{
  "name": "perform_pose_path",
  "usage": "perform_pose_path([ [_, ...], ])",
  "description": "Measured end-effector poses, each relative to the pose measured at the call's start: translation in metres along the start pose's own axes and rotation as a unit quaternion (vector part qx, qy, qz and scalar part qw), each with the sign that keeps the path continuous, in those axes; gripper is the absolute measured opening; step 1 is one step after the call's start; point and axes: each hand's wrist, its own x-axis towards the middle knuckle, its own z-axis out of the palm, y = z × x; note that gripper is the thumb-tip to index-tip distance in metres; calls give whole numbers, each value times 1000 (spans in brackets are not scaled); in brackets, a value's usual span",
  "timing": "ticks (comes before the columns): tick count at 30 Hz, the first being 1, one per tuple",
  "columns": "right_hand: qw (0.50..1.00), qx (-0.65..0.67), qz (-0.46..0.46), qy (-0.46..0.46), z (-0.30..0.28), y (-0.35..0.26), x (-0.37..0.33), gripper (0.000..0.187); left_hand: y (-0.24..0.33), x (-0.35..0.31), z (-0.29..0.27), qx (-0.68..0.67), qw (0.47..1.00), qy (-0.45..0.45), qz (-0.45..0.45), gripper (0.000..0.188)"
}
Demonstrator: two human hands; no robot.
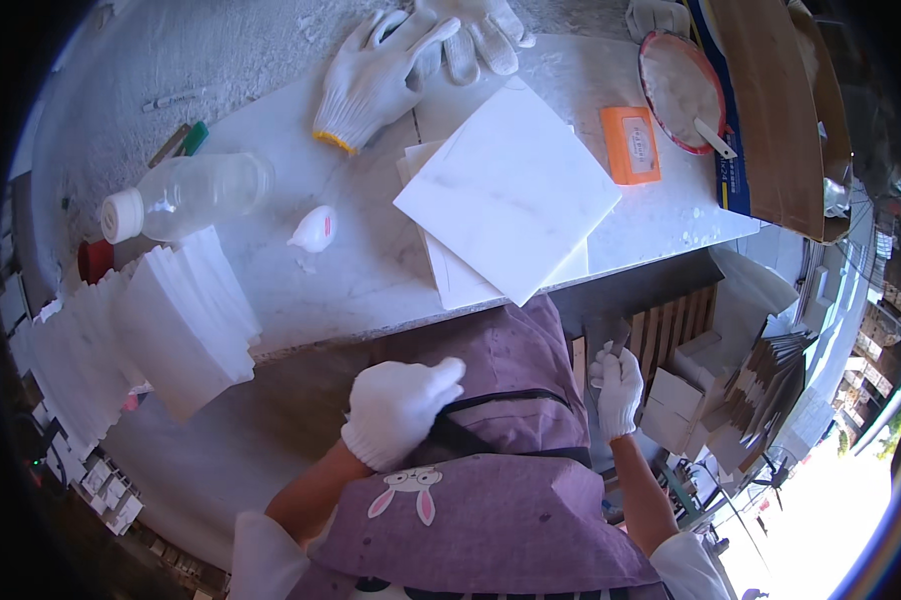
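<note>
My left hand (399, 412), in a white knit glove, is held in front of my purple apron (491, 510). Its fingers are curled together, and whatever they may hold is hidden. Lower than the table edge, my right hand (621, 392), also gloved, has its fingers pinched. A greyish flat shape (607, 328) shows at its fingertips, too unclear to name. Both hands are apart from the white marble-look tile (511, 190), which lies turned askew on other pale tiles (449, 275) at the table's front edge.
Spare gloves (381, 80) lie behind the tiles. To the right are an orange box (631, 146), a round tub of pale paste (681, 90) and a cardboard box (781, 110). Leftward stand a clear bottle (206, 192), a small white bottle (315, 229) and stacked white sheets (176, 325).
</note>
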Motion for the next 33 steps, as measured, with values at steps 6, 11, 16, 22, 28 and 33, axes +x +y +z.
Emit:
perform_pose_path([
  [6,994,-68,81,38,21,91,20,19,-84,-54,59,57,977,132,-160,21],
  [11,983,-141,117,-10,37,143,34,30,-148,-72,102,242,954,-73,-163,45],
  [16,971,-171,155,-61,42,167,50,38,-230,-99,209,210,856,-299,-365,47],
  [22,971,-163,148,-90,40,199,67,40,-218,-92,218,166,816,-332,-443,40],
  [28,963,-152,169,-144,37,241,91,39,-210,-88,230,139,801,-328,-481,38],
  [33,955,-146,203,-157,33,232,89,38,-216,-92,229,193,809,-311,-459,30],
])
